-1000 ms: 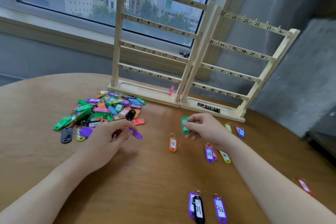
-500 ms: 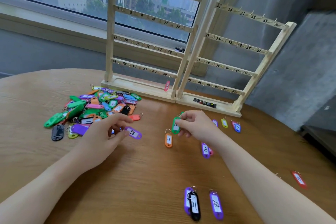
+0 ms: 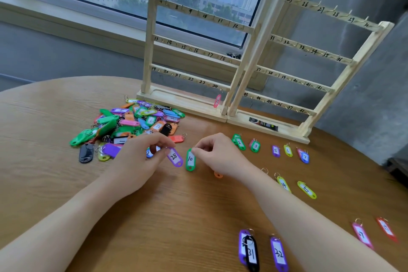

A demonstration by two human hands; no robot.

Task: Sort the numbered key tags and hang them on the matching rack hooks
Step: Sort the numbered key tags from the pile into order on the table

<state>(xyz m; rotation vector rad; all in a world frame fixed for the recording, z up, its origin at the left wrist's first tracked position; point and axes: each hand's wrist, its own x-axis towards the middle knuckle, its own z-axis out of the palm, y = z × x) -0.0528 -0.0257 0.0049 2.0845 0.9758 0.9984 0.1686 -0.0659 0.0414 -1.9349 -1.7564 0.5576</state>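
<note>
The left hand [image 3: 141, 161] pinched the purple tag 28 [image 3: 174, 157] by its top; the right hand [image 3: 217, 154] pinched the green tag 10 [image 3: 190, 159] by its ring end. Both tags lay side by side between the hands, long axes pointing toward the person. The unsorted pile [image 3: 132, 123] sat beyond the left hand. The wooden rack [image 3: 251, 68] stood farther back, one pink tag [image 3: 217, 101] hanging by hook 24.
</note>
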